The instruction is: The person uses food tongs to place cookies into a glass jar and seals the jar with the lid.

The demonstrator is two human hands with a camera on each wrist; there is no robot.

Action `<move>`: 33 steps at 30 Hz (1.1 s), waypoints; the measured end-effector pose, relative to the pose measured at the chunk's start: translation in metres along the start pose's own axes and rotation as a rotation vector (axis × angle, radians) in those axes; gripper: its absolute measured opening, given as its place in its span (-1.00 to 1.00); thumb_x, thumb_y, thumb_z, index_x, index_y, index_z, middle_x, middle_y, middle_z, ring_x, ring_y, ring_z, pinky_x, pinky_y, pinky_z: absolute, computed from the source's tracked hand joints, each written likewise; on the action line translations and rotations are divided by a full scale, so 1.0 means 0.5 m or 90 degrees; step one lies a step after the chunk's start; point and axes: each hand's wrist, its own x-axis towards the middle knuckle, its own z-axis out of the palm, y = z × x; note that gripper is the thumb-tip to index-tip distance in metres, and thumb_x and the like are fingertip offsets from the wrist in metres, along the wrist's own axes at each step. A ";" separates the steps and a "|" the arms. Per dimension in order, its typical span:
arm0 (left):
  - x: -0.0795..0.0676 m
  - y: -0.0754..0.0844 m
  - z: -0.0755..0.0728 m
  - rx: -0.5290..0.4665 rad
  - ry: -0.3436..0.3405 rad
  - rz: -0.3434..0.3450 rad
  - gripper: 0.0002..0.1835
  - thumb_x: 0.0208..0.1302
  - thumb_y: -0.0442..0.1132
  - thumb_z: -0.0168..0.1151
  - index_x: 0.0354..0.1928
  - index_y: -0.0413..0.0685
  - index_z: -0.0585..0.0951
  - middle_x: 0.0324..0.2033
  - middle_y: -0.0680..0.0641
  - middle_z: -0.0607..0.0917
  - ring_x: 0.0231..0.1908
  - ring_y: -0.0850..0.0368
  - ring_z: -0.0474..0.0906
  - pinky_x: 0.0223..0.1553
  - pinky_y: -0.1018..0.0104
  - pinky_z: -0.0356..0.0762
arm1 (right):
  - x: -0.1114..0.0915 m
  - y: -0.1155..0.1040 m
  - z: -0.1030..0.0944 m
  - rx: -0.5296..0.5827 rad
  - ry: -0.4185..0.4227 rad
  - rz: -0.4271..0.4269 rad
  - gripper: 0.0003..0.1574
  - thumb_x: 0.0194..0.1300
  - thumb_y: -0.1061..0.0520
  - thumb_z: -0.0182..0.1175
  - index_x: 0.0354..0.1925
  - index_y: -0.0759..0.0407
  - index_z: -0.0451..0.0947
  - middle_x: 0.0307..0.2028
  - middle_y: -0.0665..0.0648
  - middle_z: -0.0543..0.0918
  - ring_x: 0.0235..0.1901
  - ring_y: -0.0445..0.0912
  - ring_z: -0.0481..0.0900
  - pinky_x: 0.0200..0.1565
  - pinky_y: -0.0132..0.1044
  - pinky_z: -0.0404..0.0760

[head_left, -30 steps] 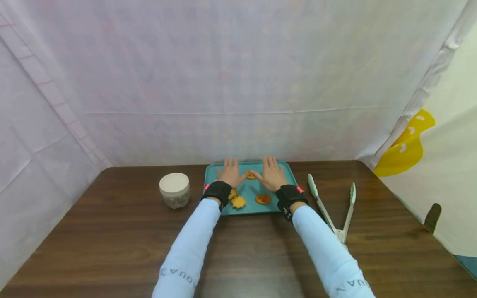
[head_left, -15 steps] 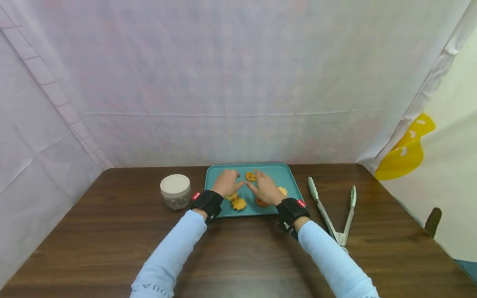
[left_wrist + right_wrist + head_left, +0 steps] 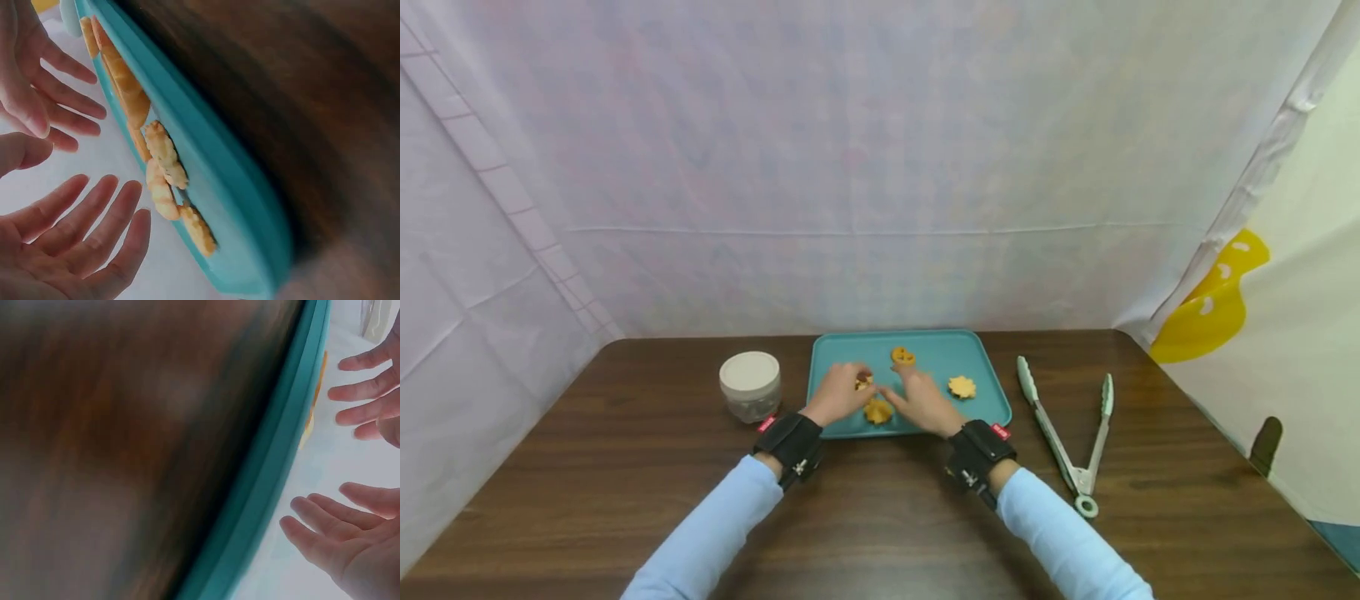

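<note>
Above the near left part of a teal tray (image 3: 925,339), my left hand (image 3: 838,394) hovers with its fingers spread and slightly bent. My right hand (image 3: 927,404) hovers to its right, fingers loosely extended, the two thumbs close together. The left wrist view shows both hands holding nothing, my left hand (image 3: 81,244) apart from the cookies. On the tray lie a pretzel-shaped cookie (image 3: 902,356) at the back, a pale scalloped cookie (image 3: 962,387) at the right and a golden scalloped cookie (image 3: 878,411) near the front. Other cookies (image 3: 863,380) are partly hidden by my left hand.
Left of the tray stands a clear jar (image 3: 754,403) with a white lid (image 3: 750,371). Spread tongs (image 3: 1063,446) lie on the brown table (image 3: 880,517) to the right. A pale cloth (image 3: 850,167) hangs behind the table's back edge.
Both hands have drawn back from the far side of the tray toward the person, fingers bending somewhat. The pale scalloped cookie at the right has come into full view. Jar and tongs stay put.
</note>
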 end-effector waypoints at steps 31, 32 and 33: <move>-0.174 -0.110 -0.122 -0.110 -0.078 0.012 -0.73 0.24 -0.27 0.08 -0.14 -0.37 0.53 -0.25 -0.23 0.64 -0.25 -0.05 0.59 -0.28 0.27 0.58 | 0.043 -0.111 0.065 0.033 -0.039 -0.085 -0.36 0.20 0.04 0.13 0.11 0.44 0.28 -0.04 0.34 0.51 -0.09 0.09 0.52 -0.07 -0.14 0.53; -0.177 -0.114 -0.127 -0.120 -0.083 0.007 -0.72 0.25 -0.26 0.08 -0.14 -0.38 0.53 -0.26 -0.23 0.63 -0.27 -0.04 0.59 -0.33 0.32 0.58 | 0.046 -0.115 0.067 0.040 -0.043 -0.083 -0.35 0.20 0.04 0.13 0.12 0.44 0.28 -0.01 0.34 0.50 -0.08 0.09 0.51 -0.06 -0.14 0.52; -0.181 -0.118 -0.133 -0.135 -0.087 0.000 -0.71 0.25 -0.26 0.07 -0.13 -0.40 0.52 -0.25 -0.25 0.63 -0.29 -0.03 0.59 -0.37 0.36 0.58 | 0.049 -0.118 0.069 0.045 -0.046 -0.081 -0.34 0.20 0.03 0.13 0.13 0.44 0.27 0.01 0.33 0.48 -0.07 0.08 0.51 -0.05 -0.15 0.52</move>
